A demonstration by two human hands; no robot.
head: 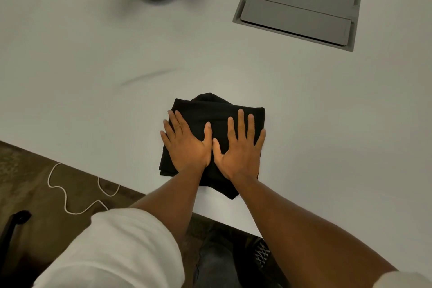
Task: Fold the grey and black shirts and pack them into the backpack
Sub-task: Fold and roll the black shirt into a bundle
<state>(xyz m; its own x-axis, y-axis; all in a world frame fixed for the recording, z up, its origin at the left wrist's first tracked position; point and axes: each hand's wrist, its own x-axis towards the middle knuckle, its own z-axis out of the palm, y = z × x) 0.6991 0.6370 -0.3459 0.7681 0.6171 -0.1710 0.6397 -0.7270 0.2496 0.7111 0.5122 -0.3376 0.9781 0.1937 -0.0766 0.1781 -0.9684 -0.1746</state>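
Lying folded near the table's [327, 124] front edge, the black shirt [217, 112] is pressed flat by the left hand [187, 145] and right hand [240, 154], fingers straight and spread, nothing grasped; beyond the shirt, a grey hatch [299, 4] is seen.
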